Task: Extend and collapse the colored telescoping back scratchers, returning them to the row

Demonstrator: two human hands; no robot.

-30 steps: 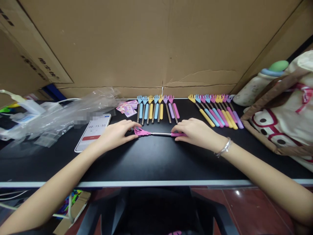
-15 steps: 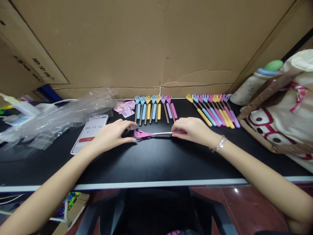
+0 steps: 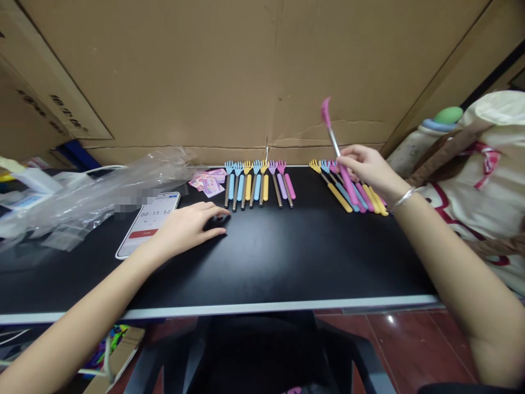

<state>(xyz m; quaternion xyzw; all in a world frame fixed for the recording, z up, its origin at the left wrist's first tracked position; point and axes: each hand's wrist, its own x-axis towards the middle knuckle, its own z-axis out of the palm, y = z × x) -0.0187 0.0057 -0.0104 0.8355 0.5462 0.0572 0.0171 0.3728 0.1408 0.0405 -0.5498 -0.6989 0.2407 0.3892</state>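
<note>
Plainly, the right hand (image 3: 365, 164) is clamped, thumb against fingers, on a pink claw-headed back scratcher (image 3: 334, 143) with a silvery metal rod and a rounded grip. The scratcher is raised at the right of the black desk (image 3: 270, 257), its claw highest and its grip slanting down toward the near right. In the view it crosses the left part of a fanned row of yellow, blue and pink back scratchers (image 3: 364, 198), its long axis leaning the same way but steeper; whether it touches them I cannot tell. The right hand is directly by that row and partly hides it. The left hand (image 3: 194, 224) is well apart, holding nothing, thumb and fingers spread, just short of 7 claw-headed metal rods (image 3: 253, 191) with 7 coloured plastic grips (image 3: 257, 189) beside them.
</note>
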